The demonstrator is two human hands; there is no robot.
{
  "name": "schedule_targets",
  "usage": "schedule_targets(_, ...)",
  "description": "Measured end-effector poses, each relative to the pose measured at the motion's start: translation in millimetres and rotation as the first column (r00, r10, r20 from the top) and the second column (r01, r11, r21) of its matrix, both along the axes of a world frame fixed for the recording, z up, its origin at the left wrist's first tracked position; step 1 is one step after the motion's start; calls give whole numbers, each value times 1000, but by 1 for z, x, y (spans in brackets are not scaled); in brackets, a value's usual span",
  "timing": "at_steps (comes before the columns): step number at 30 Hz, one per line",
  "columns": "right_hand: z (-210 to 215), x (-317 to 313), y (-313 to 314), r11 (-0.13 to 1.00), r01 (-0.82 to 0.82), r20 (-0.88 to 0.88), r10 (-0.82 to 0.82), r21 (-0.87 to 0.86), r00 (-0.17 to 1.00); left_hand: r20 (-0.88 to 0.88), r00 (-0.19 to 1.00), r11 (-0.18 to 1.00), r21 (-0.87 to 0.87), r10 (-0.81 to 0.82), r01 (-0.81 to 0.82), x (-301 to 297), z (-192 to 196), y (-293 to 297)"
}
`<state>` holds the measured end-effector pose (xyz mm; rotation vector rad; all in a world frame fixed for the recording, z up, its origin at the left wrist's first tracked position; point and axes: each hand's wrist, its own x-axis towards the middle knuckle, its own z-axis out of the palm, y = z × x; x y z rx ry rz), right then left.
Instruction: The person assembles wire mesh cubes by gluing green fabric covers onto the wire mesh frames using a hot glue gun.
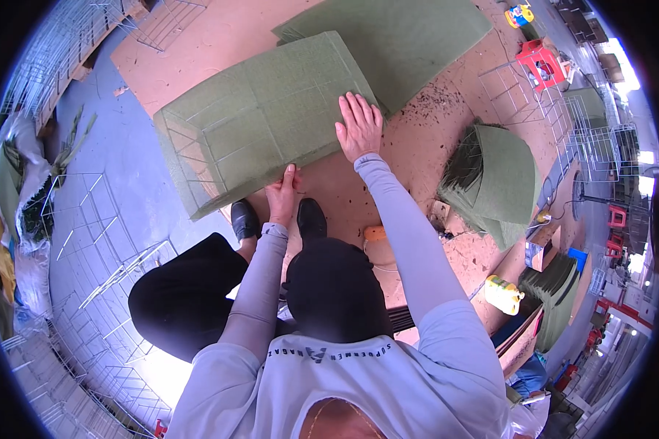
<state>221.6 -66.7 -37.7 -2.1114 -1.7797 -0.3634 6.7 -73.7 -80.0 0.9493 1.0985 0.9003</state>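
So, green cloth [300, 80] (gauzy, wires [211, 156] prob. under): L hand [281, 196] pinches edge, R hand [360, 129] flat, fingers together

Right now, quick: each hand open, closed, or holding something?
Left hand: closed on the green sheet at its near edge, thumb on top.
Right hand: open, fingers extended, resting near the sheet's right edge.

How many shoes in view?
2: left shoe on the left of the left hand, right shoe on that hand's right.
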Motion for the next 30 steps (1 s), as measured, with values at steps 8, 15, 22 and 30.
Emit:
schedule_targets(8,-58,70,-60,822,533,-979,189,202,80,31,997,997,26,-75,74,8,-5,-1)
schedule_targets(15,-52,49,-53,948,312,-987,104,61,-122,8,999,998,33,-47,46,-14,-5,6)
schedule_targets(22,-70,55,-49,901,427,-979,151,79,-137,-16,997,996,49,-77,78,-7,-2,4)
schedule_targets(30,-112,66,-127,807,555,-964,-61,-200,-259,-84,987,974,-195,-135,117,-53,-5,-10)
